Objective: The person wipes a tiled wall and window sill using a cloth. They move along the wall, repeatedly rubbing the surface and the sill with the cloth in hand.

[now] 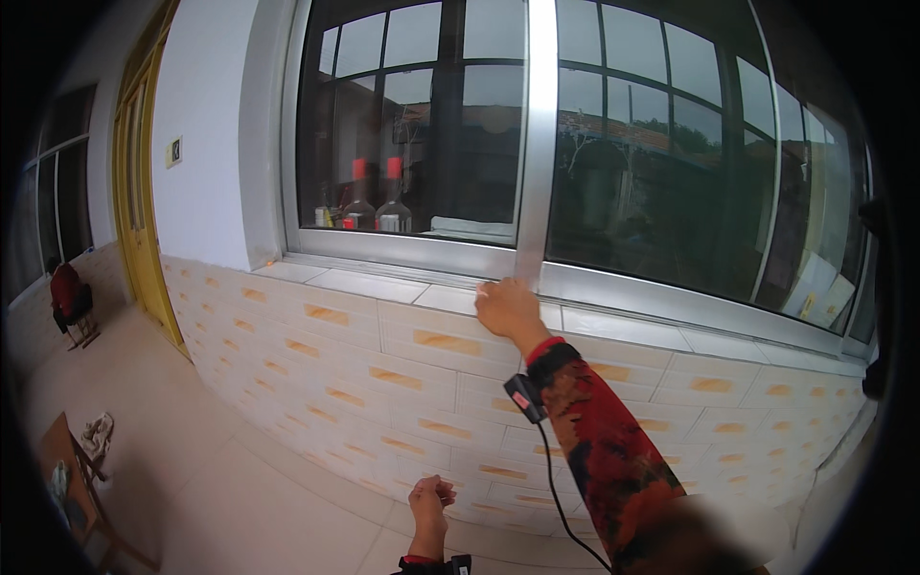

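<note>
My right hand (509,307) is at the tiled window sill (381,285), with its fingers bent against the foot of the aluminium window frame (533,158). Its palm faces away from me, so I cannot tell whether something small is under the fingers. The sliding glass panes (654,180) rise behind it. Lower down, my left hand (429,496) hangs in front of the tiled wall (424,402), its fingers loosely curled and nothing visible in them. A small black device (525,397) with a cable is at my right wrist.
Two red-capped bottles (393,205) stand behind the left pane. At far left a person (68,295) sits on a low seat beyond a yellow door (140,194). A wooden chair (79,481) with cloth on it stands lower left. A light switch (174,152) is on the white wall.
</note>
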`<state>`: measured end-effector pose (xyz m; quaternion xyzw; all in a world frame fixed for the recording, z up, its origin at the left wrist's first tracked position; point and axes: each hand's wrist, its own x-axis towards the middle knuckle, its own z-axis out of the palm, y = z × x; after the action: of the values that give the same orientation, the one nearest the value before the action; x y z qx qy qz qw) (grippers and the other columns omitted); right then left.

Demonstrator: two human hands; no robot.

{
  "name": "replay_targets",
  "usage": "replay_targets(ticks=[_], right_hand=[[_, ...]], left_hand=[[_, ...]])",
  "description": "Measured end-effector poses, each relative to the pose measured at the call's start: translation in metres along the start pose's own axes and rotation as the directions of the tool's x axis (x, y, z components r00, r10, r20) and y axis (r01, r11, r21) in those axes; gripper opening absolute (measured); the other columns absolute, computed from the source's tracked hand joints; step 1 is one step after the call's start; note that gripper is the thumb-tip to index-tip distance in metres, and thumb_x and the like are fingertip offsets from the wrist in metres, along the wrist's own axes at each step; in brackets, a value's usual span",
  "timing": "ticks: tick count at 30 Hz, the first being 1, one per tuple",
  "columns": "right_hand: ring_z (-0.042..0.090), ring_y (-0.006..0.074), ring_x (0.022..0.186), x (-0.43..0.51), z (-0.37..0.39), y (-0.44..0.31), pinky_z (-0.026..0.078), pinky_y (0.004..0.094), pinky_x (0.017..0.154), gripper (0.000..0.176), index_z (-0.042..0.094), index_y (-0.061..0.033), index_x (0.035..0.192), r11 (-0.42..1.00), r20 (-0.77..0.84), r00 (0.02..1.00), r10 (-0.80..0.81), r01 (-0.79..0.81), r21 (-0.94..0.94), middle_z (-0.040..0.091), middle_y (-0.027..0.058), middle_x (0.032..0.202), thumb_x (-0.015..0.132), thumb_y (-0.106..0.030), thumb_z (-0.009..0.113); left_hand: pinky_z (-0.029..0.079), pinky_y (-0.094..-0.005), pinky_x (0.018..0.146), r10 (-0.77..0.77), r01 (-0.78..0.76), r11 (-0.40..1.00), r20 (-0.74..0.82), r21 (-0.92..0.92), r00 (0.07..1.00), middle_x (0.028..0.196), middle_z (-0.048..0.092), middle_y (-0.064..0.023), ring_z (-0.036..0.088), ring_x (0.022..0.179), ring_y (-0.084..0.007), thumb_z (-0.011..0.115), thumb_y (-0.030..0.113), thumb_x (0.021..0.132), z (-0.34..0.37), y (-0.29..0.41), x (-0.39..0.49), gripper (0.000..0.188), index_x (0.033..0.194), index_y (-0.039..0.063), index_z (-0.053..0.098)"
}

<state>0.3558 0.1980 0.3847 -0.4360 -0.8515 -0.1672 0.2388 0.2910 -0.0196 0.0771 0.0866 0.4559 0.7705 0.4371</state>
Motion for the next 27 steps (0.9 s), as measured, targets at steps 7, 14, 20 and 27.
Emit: replay_targets(ticks=[7,14,20,27], right_hand=[[0.06,0.0328,0.103,-0.073,-0.039,0.107,0.045,0.0463,0.092,0.034,0.068,-0.0174,0.118,0.993,-0.065,0.991,-0.117,0.115,-0.026,0.069,0.01,0.112,0.098,-0.028,0.043],[0.064,0.03,0.088,-0.164,-0.076,0.227,0.049,0.0479,0.08,0.025,0.069,-0.0127,0.102,0.976,-0.27,0.963,-0.005,-0.054,-0.211,0.069,0.0106,0.092,0.093,-0.022,0.047],[0.064,0.0328,0.086,-0.212,-0.092,0.274,0.049,0.0468,0.08,0.022,0.071,-0.0107,0.099,0.931,-0.449,0.861,0.24,-0.335,-0.145,0.069,0.0137,0.091,0.087,-0.021,0.056],[0.064,0.0344,0.087,-0.176,-0.077,0.212,0.047,0.049,0.085,0.025,0.07,-0.0098,0.099,0.929,-0.342,0.904,0.256,-0.328,-0.173,0.067,0.0159,0.093,0.088,-0.024,0.052]], left_hand=[[0.051,-0.0317,0.053,-0.003,0.002,0.998,0.023,0.065,1.0,0.071,0.065,-0.0078,0.063,0.058,-0.0198,0.06,0.022,0.088,0.0,-0.024,0.005,0.017,0.08,0.007,0.061],[0.051,-0.0321,0.053,-0.059,0.059,0.993,-0.002,0.101,0.998,0.071,0.066,-0.0076,0.063,0.058,-0.0201,0.06,0.022,0.088,0.003,-0.038,0.002,0.017,0.081,0.007,0.061],[0.052,-0.0349,0.056,-0.123,0.123,0.992,0.019,0.02,0.992,0.072,0.066,-0.0079,0.064,0.061,-0.0215,0.058,0.022,0.089,0.004,-0.034,-0.004,0.017,0.079,0.008,0.06],[0.051,-0.0353,0.058,-0.139,0.14,0.988,0.028,-0.068,0.99,0.071,0.064,-0.0076,0.062,0.063,-0.0214,0.057,0.022,0.089,0.007,-0.026,-0.012,0.018,0.077,0.009,0.058]])
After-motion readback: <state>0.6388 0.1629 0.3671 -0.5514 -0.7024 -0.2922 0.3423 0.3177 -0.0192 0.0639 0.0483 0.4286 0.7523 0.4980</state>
